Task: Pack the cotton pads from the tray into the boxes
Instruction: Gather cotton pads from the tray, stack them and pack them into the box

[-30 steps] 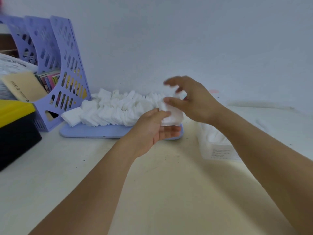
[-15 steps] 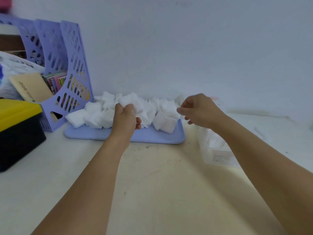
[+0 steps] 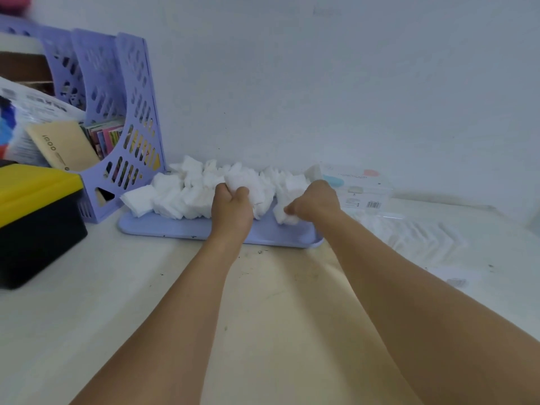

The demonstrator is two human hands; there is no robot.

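Two bare hands reach into cotton pads (image 3: 187,194) piled on a lilac tray (image 3: 175,228) at 12 o'clock. The left hand (image 3: 232,207) grips a bunch; the right hand (image 3: 317,201), just beside it at 1 o'clock, pinches a few.

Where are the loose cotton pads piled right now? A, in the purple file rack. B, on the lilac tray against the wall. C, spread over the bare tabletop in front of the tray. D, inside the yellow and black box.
B: the white cotton pads sit heaped on the lilac tray by the wall, with the left hand and right hand both gripping bunches of them.
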